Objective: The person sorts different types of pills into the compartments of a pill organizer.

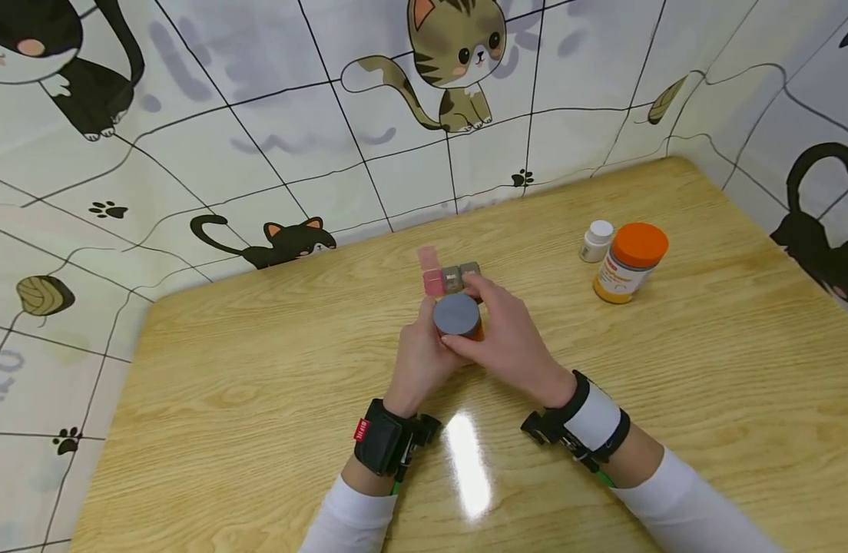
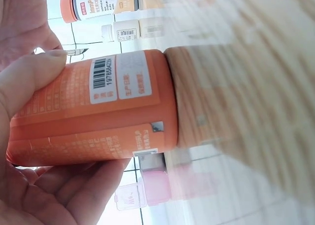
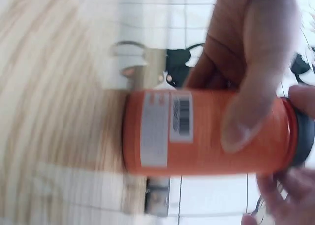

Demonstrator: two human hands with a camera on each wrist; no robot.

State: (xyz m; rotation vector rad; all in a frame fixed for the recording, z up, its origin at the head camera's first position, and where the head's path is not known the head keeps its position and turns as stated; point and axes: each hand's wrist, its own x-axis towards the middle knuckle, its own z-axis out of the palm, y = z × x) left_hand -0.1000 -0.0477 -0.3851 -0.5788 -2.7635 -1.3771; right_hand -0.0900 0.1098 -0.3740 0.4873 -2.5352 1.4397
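Note:
An orange bottle (image 2: 118,107) with a dark grey cap (image 1: 457,313) is upright between both hands, its base right at the wooden tabletop. My left hand (image 1: 424,355) grips the bottle's body, thumb on one side and fingers round the other. At the cap is my right hand (image 1: 514,338), its thumb and fingers curled round the rim. Just behind the bottle lies a small pill box with a pink compartment (image 1: 433,283), its lid (image 1: 428,257) flipped up, and grey compartments (image 1: 452,279) beside it, partly behind my right fingers.
Toward the back right stand a small white bottle (image 1: 596,241) and a larger bottle with an orange lid (image 1: 640,244), side by side. A cat-patterned sheet (image 1: 258,169) rises along the back and side edges of the wooden table (image 1: 244,430).

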